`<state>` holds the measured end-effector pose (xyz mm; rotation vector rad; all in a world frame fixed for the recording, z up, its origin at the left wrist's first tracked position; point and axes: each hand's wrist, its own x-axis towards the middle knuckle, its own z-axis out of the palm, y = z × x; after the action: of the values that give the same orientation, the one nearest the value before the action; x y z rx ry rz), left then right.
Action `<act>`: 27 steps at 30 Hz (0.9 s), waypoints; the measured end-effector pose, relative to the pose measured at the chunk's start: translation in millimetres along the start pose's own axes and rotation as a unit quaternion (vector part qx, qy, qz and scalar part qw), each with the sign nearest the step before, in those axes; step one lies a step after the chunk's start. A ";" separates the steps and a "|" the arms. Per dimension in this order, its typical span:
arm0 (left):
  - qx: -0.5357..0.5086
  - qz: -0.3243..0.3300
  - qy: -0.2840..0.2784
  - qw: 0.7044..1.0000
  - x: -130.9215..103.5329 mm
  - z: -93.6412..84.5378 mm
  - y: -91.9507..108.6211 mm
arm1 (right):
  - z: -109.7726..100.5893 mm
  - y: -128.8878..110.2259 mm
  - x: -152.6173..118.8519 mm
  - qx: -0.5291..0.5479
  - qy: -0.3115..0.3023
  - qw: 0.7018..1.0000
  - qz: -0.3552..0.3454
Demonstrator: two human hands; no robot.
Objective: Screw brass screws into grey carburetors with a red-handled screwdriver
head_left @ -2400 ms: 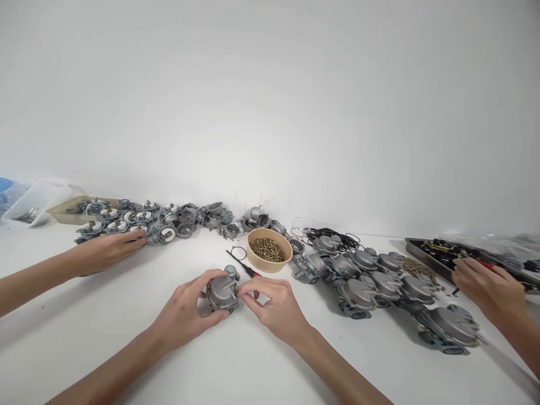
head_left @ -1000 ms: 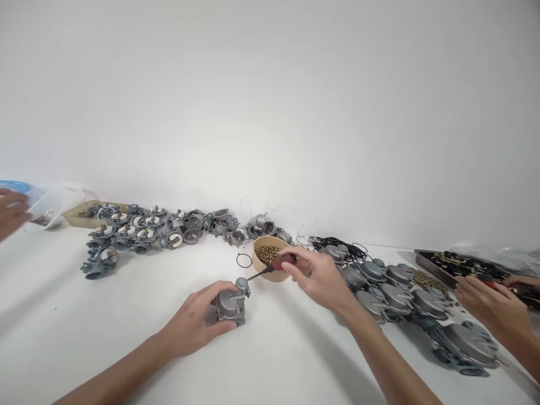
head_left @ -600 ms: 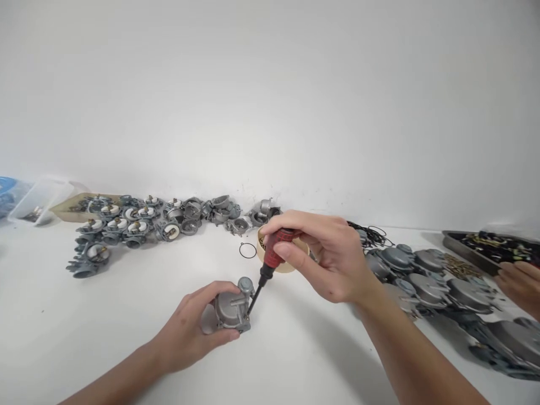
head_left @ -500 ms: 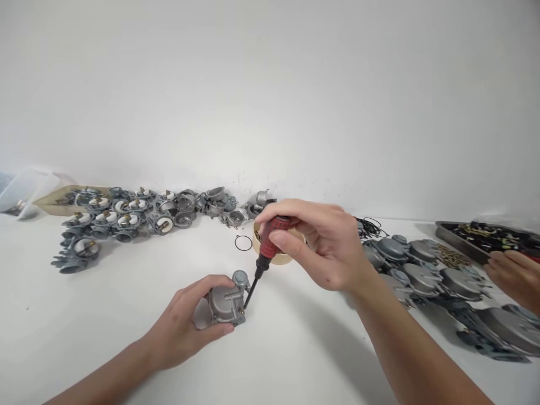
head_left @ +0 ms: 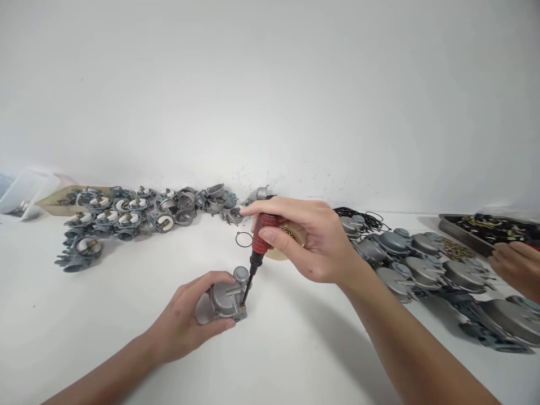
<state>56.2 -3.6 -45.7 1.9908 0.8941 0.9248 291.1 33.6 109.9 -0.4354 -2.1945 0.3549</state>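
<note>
My left hand (head_left: 189, 315) grips a grey metal carburetor (head_left: 225, 298) by its sides, thumb near and fingers beyond, low over the white table. In my right hand (head_left: 307, 242) is a screwdriver (head_left: 262, 236) with a red and black handle, tilted with its shaft pointing down and to the left. Its tip meets the carburetor's right side, at a small brass-coloured screw (head_left: 242, 305). A round tub (head_left: 276, 256) with small brass-coloured parts stands partly hidden behind my right hand. Just left of the tub lies a thin black ring gasket (head_left: 243, 240).
Carburetor bodies with white floats (head_left: 107, 216) and metal bowls (head_left: 185, 199) line the back left. To the right are assembled carburetors (head_left: 422, 273), black rings (head_left: 371, 219), brass screws (head_left: 458, 248) and a dark tray (head_left: 453, 228). Another person's hand (head_left: 517, 267) is at the right edge.
My right hand and the screwdriver have moved slightly left, and the tip now sits on the screw of the carburetor instead of beside it. My left hand has kept its hold.
</note>
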 end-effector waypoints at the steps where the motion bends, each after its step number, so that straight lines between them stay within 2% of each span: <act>1: 0.003 0.001 0.000 1.000 0.1 0.0 0.4 | -0.7 -2.1 -0.4 0.002 -0.009 1.000 -0.002; 5: 0.028 0.011 -0.002 1.000 0.3 -1.0 2.1 | 1.6 -12.7 -1.1 0.044 -0.067 0.997 -0.019; 7: 0.054 0.023 -0.001 0.998 0.3 -2.4 2.2 | 6.4 -15.5 -0.5 0.060 -0.052 0.996 -0.036; 10: 0.091 0.032 -0.001 0.995 0.0 -4.9 1.8 | 13.2 -15.1 0.6 0.036 0.002 0.998 -0.048; 15: 0.103 0.010 -0.019 0.994 -0.7 -7.4 0.5 | 13.9 -12.5 -0.4 0.088 -0.069 0.994 -0.017; 19: 0.114 0.017 -0.012 0.993 -0.2 -7.7 0.3 | 11.6 -11.0 -1.6 0.017 -0.031 0.999 -0.028; 24: 0.112 0.008 -0.017 0.994 -0.4 -7.8 -0.1 | 9.2 -10.6 -1.1 0.069 -0.088 0.994 -0.019; 27: 0.113 0.025 -0.009 0.993 -1.1 -6.9 -2.9 | 8.2 -9.6 -1.0 0.011 -0.048 0.998 -0.026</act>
<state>49.1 -0.8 -45.4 2.2182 0.9792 0.8642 283.4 23.7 108.1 -0.3545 -2.2885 0.3771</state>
